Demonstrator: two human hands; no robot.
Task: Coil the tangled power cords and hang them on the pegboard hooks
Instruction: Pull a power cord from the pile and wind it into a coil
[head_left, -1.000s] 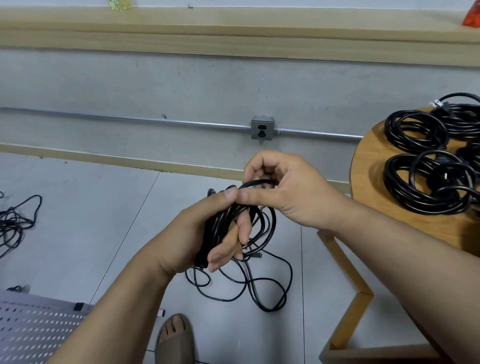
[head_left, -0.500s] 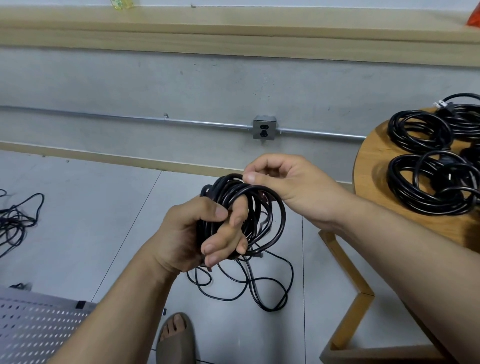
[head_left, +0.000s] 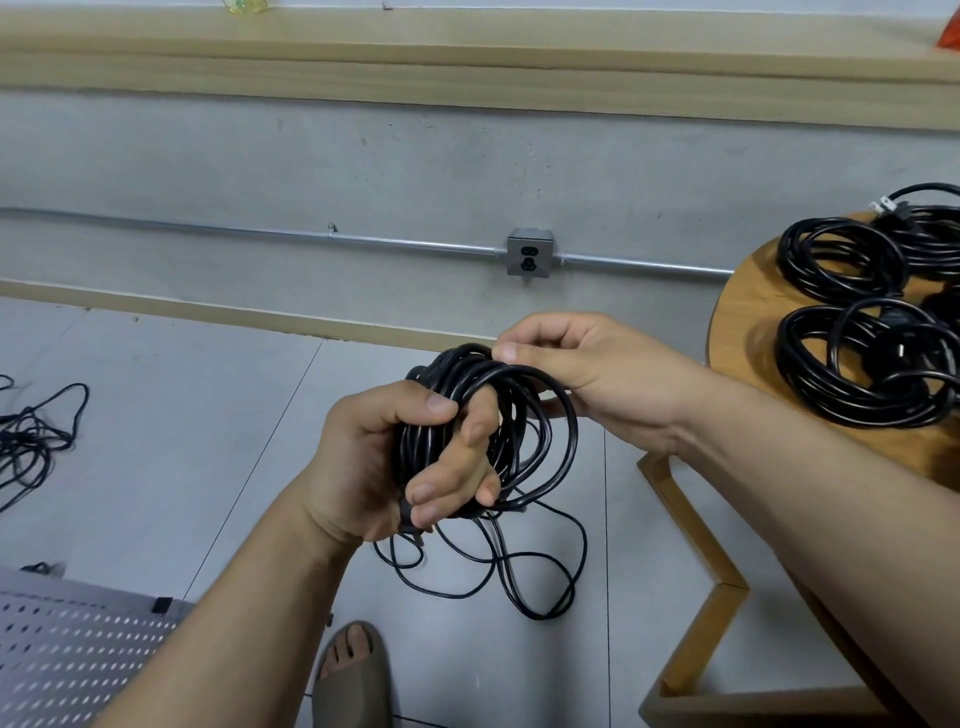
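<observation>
Black cord coil (head_left: 498, 431) wrapped in left hand (head_left: 374, 462) fist, loops stick out rt; right hand (head_left: 587, 379) pinches top strand; slack on floor (head_left: 156, 415).

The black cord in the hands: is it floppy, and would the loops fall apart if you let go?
Probably floppy: the uncoiled part sags to the floor in loose squiggles. The loops would likely spring open if released, since the left hand grips them and the right hand pinches the top one.
</observation>
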